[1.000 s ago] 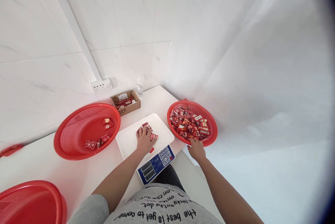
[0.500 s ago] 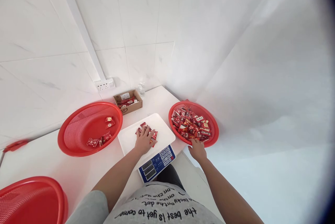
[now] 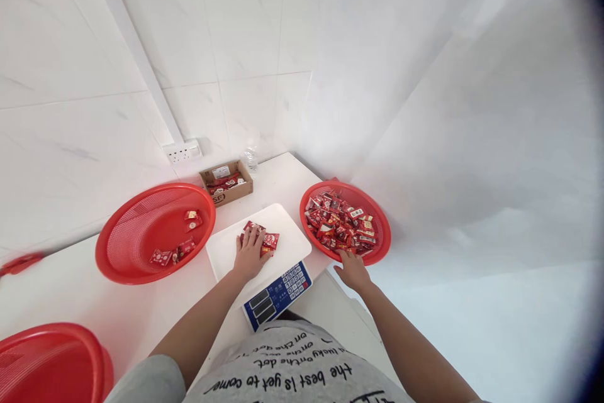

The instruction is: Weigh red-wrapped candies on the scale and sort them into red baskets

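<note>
My left hand (image 3: pixel 248 252) lies flat with fingers spread on a small pile of red packets (image 3: pixel 270 241) on the white pan of a scale (image 3: pixel 225 253). The scale's blue keypad (image 3: pixel 283 290) faces me. My right hand (image 3: pixel 350 268) rests at the near rim of a red basket (image 3: pixel 383 238) heaped with red packets (image 3: pixel 340 222); its fingers curl over the rim and I cannot make out whether they hold anything.
A large red basket (image 3: pixel 127 246) with a few packets stands left of the scale. A cardboard box (image 3: pixel 227 183) with packets and a clear bottle (image 3: pixel 251 160) sit by the wall. Another red basket (image 3: pixel 47 362) is at the near left. A wall socket (image 3: pixel 182 151) hangs above.
My left hand has slid slightly left on the scale pan, drawing the packets with it. The right hand stays at the basket rim. The view has shifted a little.
</note>
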The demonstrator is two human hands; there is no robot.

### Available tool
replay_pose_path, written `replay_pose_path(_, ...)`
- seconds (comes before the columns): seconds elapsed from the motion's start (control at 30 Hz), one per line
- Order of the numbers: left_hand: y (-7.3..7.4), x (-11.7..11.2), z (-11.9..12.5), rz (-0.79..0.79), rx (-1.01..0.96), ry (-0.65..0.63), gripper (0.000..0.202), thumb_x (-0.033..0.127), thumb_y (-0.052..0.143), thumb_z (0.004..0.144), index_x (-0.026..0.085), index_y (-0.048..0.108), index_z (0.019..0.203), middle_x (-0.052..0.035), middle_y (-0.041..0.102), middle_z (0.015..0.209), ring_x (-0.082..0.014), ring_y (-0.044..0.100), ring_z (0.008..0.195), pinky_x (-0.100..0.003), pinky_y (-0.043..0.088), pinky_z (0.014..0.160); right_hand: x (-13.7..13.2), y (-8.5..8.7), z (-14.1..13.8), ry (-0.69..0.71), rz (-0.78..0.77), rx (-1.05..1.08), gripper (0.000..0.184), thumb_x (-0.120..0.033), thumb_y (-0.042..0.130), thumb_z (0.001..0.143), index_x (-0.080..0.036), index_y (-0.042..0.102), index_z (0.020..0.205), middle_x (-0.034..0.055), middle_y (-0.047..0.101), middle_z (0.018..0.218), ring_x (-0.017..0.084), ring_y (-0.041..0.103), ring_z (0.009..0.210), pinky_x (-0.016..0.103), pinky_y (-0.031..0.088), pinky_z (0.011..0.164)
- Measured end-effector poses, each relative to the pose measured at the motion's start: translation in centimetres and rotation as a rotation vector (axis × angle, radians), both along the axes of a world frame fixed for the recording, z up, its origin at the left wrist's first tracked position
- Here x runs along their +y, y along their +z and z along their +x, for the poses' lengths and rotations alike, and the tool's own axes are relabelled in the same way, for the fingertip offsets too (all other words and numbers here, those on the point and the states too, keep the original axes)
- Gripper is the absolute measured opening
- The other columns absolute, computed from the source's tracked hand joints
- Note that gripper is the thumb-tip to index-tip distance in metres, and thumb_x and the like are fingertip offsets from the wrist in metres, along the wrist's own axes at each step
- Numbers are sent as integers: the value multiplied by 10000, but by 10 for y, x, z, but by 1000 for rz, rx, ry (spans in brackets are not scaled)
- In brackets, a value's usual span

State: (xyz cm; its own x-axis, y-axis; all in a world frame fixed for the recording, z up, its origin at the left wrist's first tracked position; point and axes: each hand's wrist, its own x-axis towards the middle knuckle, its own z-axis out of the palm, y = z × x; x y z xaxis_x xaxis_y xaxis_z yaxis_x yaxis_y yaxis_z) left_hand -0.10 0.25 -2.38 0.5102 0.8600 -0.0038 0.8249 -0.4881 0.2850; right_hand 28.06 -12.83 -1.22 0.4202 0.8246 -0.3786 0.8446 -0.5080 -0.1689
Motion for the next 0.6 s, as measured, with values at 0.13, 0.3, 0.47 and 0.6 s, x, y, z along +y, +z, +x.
replay_pose_path(0.13, 4, -9, -1, -19, -63, 75, 615, 454, 424, 866, 181, 301, 1403, -127, 201, 1499, -310, 123, 1378, -547, 137, 1076, 11, 19, 19, 94, -87, 172, 556, -293, 575, 764, -184, 464, 1298, 123, 535, 1255, 274, 490, 1136, 347, 389, 900)
replay_pose_path(0.3, 6, -25, -19, -52, -154, 170, 577, 459, 377, 884, 187, 319, 1389, -114, 266, 1479, -296, 119, 1380, -553, 149, 1075, 36, 36, 39, 167, -195, 344, 412, -330, 664, 665, -189, 632, 1051, 101, 653, 992, 222, 622, 774, 296, 464, 637)
replay_pose_path(0.47, 3, -42, -28, -48, -178, 250, 568, 464, 372, 887, 203, 317, 1388, -106, 310, 1460, -291, 112, 1383, -552, 177, 1072, 61, 28, 46, 272, -127, 471, 352, -479, 468, 815, -190, 668, 806, 54, 666, 842, 194, 602, 741, 302, 455, 689)
replay_pose_path(0.6, 3, -51, -25, -76, -166, 297, 551, 442, 378, 887, 187, 338, 1374, -111, 328, 1450, -300, 123, 1379, -556, 191, 1068, 74, 1, 44, 283, -59, 498, 336, -390, 407, 864, -203, 671, 958, 61, 659, 1024, 210, 584, 945, 311, 415, 858)
